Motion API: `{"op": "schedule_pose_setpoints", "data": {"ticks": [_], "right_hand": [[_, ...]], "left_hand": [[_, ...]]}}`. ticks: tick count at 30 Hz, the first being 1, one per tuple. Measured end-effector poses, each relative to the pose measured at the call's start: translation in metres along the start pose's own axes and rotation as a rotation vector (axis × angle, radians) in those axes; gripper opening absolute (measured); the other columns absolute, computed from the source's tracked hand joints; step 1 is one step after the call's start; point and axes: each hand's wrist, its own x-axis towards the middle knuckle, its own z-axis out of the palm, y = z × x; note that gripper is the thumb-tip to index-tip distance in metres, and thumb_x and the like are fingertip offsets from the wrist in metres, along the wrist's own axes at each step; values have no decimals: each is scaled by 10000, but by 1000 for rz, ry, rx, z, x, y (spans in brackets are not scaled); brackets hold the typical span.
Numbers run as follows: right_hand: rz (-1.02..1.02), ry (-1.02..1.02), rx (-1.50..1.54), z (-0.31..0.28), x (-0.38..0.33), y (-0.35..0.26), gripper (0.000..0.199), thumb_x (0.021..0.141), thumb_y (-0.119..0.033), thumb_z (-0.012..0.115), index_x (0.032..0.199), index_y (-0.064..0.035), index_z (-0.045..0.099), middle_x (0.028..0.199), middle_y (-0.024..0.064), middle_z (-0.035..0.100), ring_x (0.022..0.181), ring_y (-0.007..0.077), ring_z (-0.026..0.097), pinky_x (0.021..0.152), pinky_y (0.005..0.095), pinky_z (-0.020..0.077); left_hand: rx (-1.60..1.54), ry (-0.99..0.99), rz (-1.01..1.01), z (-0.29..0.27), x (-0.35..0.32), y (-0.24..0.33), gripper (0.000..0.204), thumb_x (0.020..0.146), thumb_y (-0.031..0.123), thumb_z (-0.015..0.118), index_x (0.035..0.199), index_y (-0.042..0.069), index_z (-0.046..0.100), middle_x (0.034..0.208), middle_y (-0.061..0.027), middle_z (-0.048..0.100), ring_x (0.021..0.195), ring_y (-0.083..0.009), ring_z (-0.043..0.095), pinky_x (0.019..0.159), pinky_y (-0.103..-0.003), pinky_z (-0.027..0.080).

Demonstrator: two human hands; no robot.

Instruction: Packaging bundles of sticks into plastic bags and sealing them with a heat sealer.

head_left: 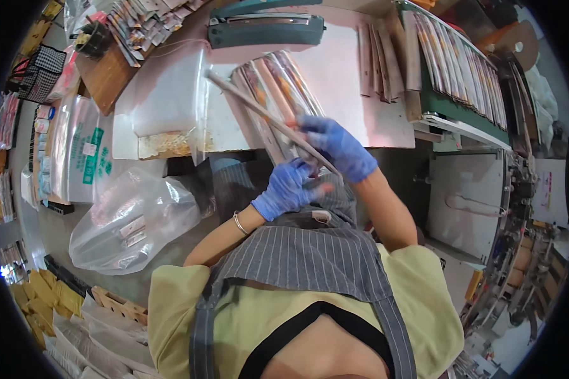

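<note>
A long, thin flat pack [250,101], seen nearly edge-on, slants across the front of the table. My right hand [342,146], in a blue glove with bare fingertips, is closed on its lower half. Behind it, glossy printed packets [284,79] in clear film lie on the white tabletop, their near end reaching past the table edge. My left hand [286,189], gloved the same way, has its fingers curled at that near end; the thumb points right, and part of the grip is hidden. Both hands are over my striped apron [297,259].
A teal sealing machine [265,31] stands at the back. Clear film sleeves [164,95] lie on the left of the table. Several thin packs [379,60] stand at right, beside a green-lined tray [430,104] of upright packs. A clear plastic bag [139,218] hangs at left.
</note>
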Motion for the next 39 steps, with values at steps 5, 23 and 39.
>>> {"op": "schedule_pose_setpoints", "data": {"ticks": [5,23,39], "right_hand": [[-36,422,-513,-30,-134,51,256,789,-66,528,1027,20,566,716,24,555,651,77,533,585,194,445],[-440,162,-1423,-13,-68,174,96,638,-130,601,723,-128,558,641,117,531,610,283,556,522,380,437],[-1017,612,-1854,35,9,-112,318,705,-100,543,1011,-17,513,926,172,534,830,332,539,689,395,434]], "left_hand": [[484,219,-46,19,-17,-50,217,700,191,637,808,63,498,770,-111,525,657,-296,522,584,-371,434],[268,-647,-287,-35,-148,-59,132,823,174,469,898,79,522,851,-113,497,646,-324,560,501,-416,456],[-797,50,-69,-144,142,33,95,762,9,533,854,19,517,875,-73,593,658,-52,519,610,-174,457]]}}
